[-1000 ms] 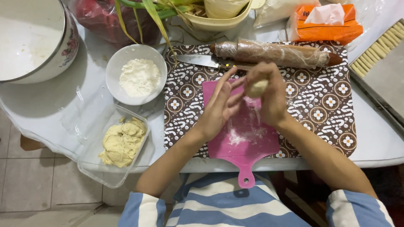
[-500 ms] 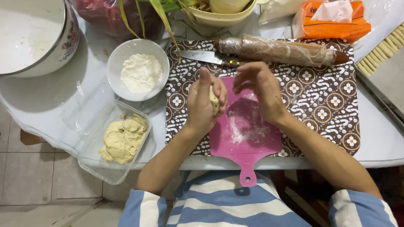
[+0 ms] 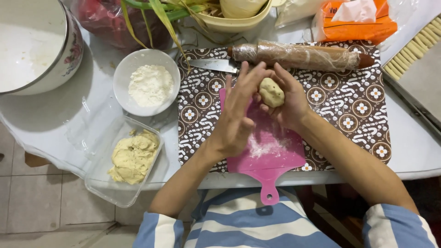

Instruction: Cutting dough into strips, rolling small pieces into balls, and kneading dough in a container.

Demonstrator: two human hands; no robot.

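We saw the dough ball resting in the cupped palm of the right hand, whose fingers curled loosely around it from the 3 o'clock side. The left hand stood at 9 o'clock of the ball, its fingers stretched out and flat, the fingertips touching the ball's left edge, so this hand was pressing and not gripping. Both hands hovered above the pink cutting board, which carried a dusting of flour and lay on a brown patterned mat. At 12 o'clock of the hands, a rolling pin wrapped in clear film lay across the mat, and a knife lay just beside its left end. At 9 o'clock, well apart from the hands, stood a white bowl of flour. At 7 o'clock of that bowl, a clear plastic container held more pale dough.
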